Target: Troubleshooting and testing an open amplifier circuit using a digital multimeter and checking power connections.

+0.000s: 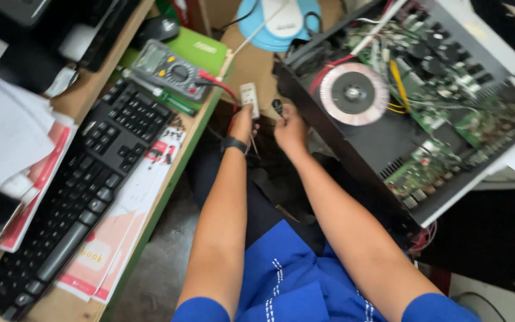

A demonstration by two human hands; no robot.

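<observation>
- Left hand (242, 122) pinches a small white rectangular plug block (249, 98) near the desk edge.
- Right hand (290, 128) is closed around a black probe tip (278, 107), just beside the block.
- Opened black amplifier chassis (382, 149) sits right, its round toroidal transformer (353, 93) close by.
- Grey multimeter (171, 73) and black keyboard (84, 185) lie left.

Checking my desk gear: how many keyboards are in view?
1. A black keyboard lies on the desk left of the left hand, partly over red-and-white papers. Others may be hidden beyond the frame.
</observation>
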